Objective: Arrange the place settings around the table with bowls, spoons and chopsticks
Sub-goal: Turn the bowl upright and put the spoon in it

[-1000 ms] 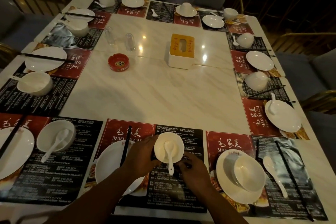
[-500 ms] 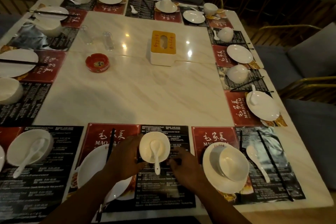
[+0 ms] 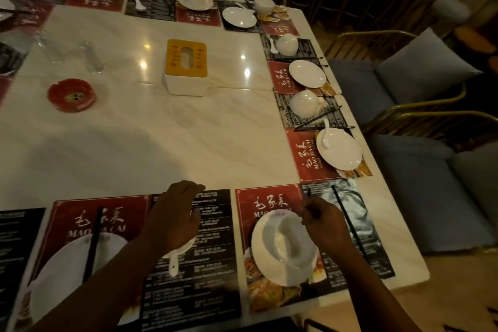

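Observation:
My left hand (image 3: 175, 213) hovers with relaxed fingers over a white bowl (image 3: 187, 246) on the near placemat and hides most of it. The handle of the spoon (image 3: 173, 264) in that bowl sticks out toward me. To the right, another white bowl (image 3: 283, 240) sits on a plate (image 3: 269, 264). My right hand (image 3: 323, 224) is at this bowl's right rim, fingertips curled together. A black chopstick (image 3: 309, 193) shows just above them; whether they pinch it I cannot tell. A second chopstick (image 3: 347, 221) lies right of the hand.
At the near left lies a plate (image 3: 67, 272) with a chopstick (image 3: 93, 242) across it. A tissue box (image 3: 186, 67) and a red ashtray (image 3: 71, 94) stand mid-table. Plates, upturned bowls and spoons line the right and far edges. Grey chairs (image 3: 404, 83) stand to the right.
Both hands have let go of the bowl with the spoon. My right hand has moved right to the bowl on the plate. The view has swung right.

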A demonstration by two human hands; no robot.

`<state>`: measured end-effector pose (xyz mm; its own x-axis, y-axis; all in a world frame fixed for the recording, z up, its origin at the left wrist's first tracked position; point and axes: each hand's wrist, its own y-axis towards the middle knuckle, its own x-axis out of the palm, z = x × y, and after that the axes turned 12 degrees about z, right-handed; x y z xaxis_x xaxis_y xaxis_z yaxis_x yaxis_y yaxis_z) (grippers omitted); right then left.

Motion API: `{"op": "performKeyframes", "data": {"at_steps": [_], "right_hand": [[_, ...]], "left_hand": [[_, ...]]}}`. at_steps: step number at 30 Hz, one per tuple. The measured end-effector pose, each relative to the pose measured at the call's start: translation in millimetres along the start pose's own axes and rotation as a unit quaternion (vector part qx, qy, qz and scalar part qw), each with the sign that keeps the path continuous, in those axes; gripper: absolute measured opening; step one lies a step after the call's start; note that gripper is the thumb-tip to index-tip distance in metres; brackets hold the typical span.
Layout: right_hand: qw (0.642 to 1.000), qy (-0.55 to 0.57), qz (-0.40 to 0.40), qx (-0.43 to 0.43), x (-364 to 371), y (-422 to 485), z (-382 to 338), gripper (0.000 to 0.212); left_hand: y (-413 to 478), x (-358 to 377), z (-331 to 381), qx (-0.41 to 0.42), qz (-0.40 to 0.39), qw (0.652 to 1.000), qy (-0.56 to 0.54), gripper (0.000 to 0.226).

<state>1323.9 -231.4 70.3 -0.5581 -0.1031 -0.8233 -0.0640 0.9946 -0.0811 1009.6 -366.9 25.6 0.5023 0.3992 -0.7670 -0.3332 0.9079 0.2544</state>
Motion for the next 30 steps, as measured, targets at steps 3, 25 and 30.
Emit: {"op": "performKeyframes", "data": {"at_steps": [3, 25, 30], "right_hand": [[1.000, -0.026, 0.018, -0.001, -20, 24, 31, 0.012], [0.949, -0.142, -0.242, -0.146, -28, 72, 146, 0.046], [0.962, -0.091, -0.228, -0.119, -28, 72, 145, 0.034]], "left_hand": [[9, 30, 26, 0.004, -0.023, 1.000, -0.015, 0.045], [-4, 134, 162, -0.199, -0.014, 0.979, 0.050, 0.029], [-10, 124, 166, -0.207, -0.006, 0.977, 0.047, 0.013]]}}
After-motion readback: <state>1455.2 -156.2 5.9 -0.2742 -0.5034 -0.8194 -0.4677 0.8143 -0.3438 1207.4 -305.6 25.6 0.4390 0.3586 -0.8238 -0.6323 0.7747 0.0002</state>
